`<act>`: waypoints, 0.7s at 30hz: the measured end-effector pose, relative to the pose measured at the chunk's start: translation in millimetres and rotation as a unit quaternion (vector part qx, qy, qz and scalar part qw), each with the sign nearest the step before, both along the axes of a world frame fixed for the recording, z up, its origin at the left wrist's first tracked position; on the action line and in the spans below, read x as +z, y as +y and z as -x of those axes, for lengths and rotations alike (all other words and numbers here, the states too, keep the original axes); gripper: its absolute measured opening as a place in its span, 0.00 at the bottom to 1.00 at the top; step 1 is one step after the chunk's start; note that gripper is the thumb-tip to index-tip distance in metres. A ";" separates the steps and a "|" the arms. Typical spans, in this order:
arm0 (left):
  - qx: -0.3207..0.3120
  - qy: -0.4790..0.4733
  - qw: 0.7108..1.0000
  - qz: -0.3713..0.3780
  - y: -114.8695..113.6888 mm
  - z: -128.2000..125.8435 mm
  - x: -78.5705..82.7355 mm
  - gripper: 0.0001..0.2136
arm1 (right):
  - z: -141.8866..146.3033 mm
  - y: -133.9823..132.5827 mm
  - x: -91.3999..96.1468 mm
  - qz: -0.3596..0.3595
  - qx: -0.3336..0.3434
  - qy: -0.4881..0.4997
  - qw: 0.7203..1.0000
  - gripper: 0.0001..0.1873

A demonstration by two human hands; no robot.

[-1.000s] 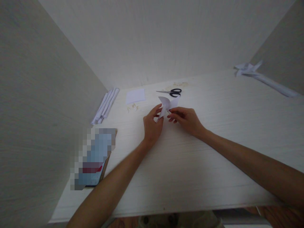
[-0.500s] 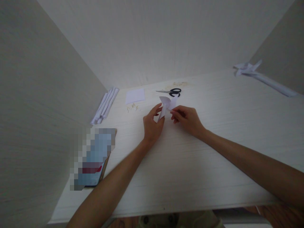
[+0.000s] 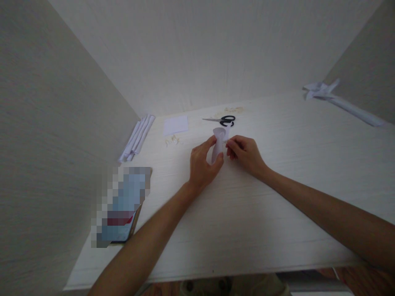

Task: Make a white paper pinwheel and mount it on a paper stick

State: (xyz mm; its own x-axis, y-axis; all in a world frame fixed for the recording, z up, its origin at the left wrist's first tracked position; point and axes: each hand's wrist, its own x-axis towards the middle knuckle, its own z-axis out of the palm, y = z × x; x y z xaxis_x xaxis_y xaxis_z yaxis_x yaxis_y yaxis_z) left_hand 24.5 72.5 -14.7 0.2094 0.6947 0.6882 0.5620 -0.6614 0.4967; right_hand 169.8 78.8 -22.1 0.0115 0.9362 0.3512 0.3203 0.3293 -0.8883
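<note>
My left hand (image 3: 205,162) holds a white paper pinwheel (image 3: 218,144) by its curled vanes, thumb below and fingers on the upper left side. The paper is tilted, with one rounded fold facing up and a pointed vane at the right. My right hand (image 3: 245,152) is pinched at the pinwheel's right side, close to its middle; whether a small thing also sits between those fingertips I cannot see. Just behind the pinwheel lies a pair of scissors (image 3: 220,120) with black handles, blades pointing left.
A square white paper sheet (image 3: 175,125) lies at the back left, near small pale scraps (image 3: 173,140). Rolled paper sticks (image 3: 137,137) rest by the left wall, above a phone (image 3: 126,205). A finished-looking paper pinwheel on a stick (image 3: 342,100) leans at the right; more pale bits (image 3: 234,109) lie behind the scissors.
My left hand has shifted right and slightly nearer, turning the pinwheel so its folded vane stands more upright. My right hand has moved a little to the right, still pinched.
</note>
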 end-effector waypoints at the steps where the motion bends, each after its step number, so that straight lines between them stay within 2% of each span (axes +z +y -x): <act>1: 0.000 0.000 1.000 0.001 -0.1 -0.1 0.3 0.17 | -0.2 0.2 -0.6 -0.003 0.000 0.002 1.000 0.11; 7: -0.003 -0.008 1.000 0.015 -0.1 -1.1 1.4 0.17 | 1.1 -3.1 -1.1 -0.007 -0.003 0.011 1.000 0.09; 12: -0.005 -0.007 1.000 0.022 0.3 -0.5 0.4 0.17 | 1.8 -3.4 2.6 0.016 -0.003 -0.017 1.000 0.11; 21: -0.006 -0.003 1.000 0.029 -1.2 -1.3 1.2 0.17 | 1.1 -2.9 0.1 -0.018 -0.006 -0.021 1.000 0.07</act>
